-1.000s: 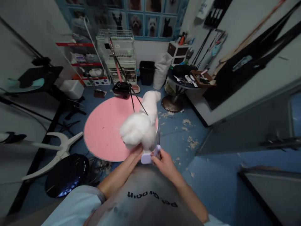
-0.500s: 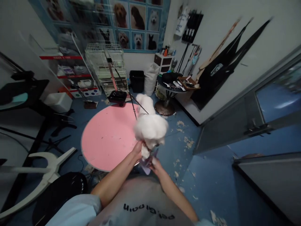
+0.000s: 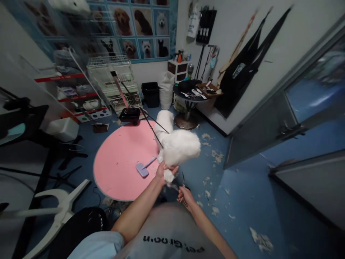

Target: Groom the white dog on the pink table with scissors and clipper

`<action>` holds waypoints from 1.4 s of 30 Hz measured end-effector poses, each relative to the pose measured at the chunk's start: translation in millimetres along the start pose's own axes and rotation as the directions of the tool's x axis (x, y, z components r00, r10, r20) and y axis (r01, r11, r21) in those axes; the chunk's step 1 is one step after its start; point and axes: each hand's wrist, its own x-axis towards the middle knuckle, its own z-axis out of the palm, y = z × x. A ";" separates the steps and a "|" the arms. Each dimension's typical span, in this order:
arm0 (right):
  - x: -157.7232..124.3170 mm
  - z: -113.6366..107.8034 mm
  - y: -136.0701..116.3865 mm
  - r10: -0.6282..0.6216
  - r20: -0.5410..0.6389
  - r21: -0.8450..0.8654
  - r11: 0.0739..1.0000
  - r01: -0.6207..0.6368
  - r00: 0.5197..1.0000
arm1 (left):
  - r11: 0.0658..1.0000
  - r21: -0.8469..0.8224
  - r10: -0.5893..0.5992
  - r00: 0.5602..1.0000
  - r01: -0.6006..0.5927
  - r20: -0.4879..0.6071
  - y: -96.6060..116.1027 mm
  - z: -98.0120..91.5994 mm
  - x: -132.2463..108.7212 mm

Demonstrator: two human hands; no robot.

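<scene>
A white fluffy dog (image 3: 180, 147) is at the right side of the round pink grooming table (image 3: 115, 158), its head turned to the right. My left hand (image 3: 163, 173) is closed around the dog's paw (image 3: 169, 176), a white tuft that shows below the fingers. Just to the right, my right hand (image 3: 185, 197) holds a pair of scissors (image 3: 183, 180), with fingers in the handle rings. The scissors' blades are partly blurred. A lilac slicker brush (image 3: 142, 169) lies on the table to the left of the dog.
Black straps (image 3: 151, 127) run from the table's arm to the dog. Behind stand a black bin (image 3: 150, 94), a white sack (image 3: 166, 91) and a small round table (image 3: 188, 95) with tools. Hair clippings (image 3: 217, 156) litter the floor. A black stool (image 3: 78, 233) is at lower left.
The blurred lilac brush between my hands now lies on the table. Scissors now show in my right hand. The dog's head has turned right, and the camera view has shifted.
</scene>
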 end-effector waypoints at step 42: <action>-68.3 -53.2 -50.9 -0.239 0.355 -0.618 0.665 0.419 0.904 | 0.990 -0.103 0.101 0.994 -0.097 0.037 -34.7 32.2 31.1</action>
